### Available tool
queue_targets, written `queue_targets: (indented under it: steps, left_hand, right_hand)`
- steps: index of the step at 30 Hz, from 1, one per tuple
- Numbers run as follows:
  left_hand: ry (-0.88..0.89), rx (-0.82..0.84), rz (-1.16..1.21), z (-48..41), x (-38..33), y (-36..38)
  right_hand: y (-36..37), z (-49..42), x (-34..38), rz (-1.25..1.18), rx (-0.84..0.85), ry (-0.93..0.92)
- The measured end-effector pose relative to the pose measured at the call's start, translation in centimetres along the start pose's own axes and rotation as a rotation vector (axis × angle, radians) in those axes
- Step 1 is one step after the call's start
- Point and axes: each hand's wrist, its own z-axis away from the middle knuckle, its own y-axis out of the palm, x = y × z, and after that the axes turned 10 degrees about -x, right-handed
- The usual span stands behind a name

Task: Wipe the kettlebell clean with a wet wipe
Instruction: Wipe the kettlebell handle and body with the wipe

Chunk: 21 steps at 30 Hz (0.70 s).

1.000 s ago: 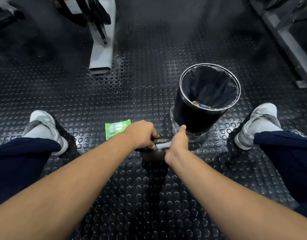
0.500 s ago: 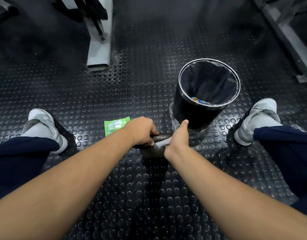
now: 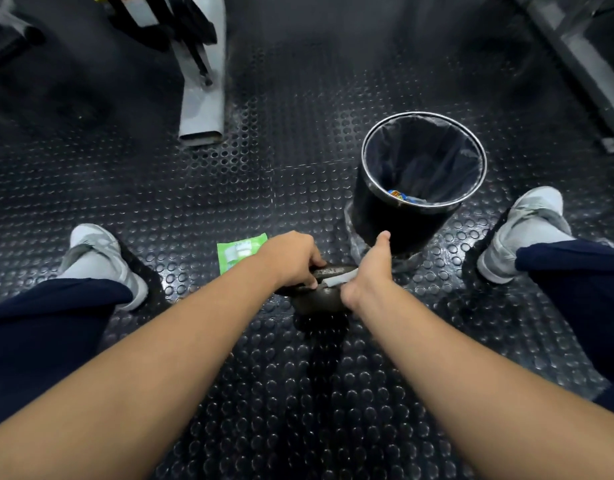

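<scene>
Clamped around the handle of the dark cast-iron kettlebell (image 3: 317, 299), my left hand (image 3: 291, 259) steadies it on the studded black rubber floor (image 3: 298, 393) between my feet. My right hand (image 3: 369, 271) is closed on the white wet wipe (image 3: 338, 280), pressing it against the right end of the handle, thumb lifted.

To do this well, I judge I should wrap the wipe round the bar and draw it along with firm pressure, shifting my left grip so no patch under the fingers is missed, then work down over the ball, which is mostly hidden below my hands.

Just left lies the green wipe packet (image 3: 241, 251). Close on the far right stands the black lined waste bin (image 3: 423, 181), which could crowd my right elbow's swing.
</scene>
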Motion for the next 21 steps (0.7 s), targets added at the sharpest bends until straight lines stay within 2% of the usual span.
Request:
queue_targets:
  steps: [4,8,13,16,18,21]
  left_hand:
    - [-0.009,0.012,0.008,0.0,0.0,-0.1]
    - [-0.013,0.018,0.023,-0.1,0.0,0.0]
    - [-0.002,-0.001,0.014,-0.2,0.1,0.2]
    - [-0.005,-0.002,0.014,-0.2,0.2,0.3]
    - [-0.006,0.006,0.009,-0.2,0.1,0.3]
    - [-0.016,0.003,0.022,-0.1,0.2,0.4]
  right_hand:
    - [-0.2,-0.8,-0.3,0.019,0.027,0.011]
    - [-2.0,0.3,-0.3,0.137,0.090,0.005]
    - [-0.8,2.4,0.0,0.185,0.040,-0.009]
    - [0.0,-1.2,-1.4,0.209,-0.058,-0.095]
    - [-0.1,-3.8,-2.1,0.198,-0.051,-0.112]
    - [-1.0,-1.1,-2.0,0.285,-0.004,-0.083]
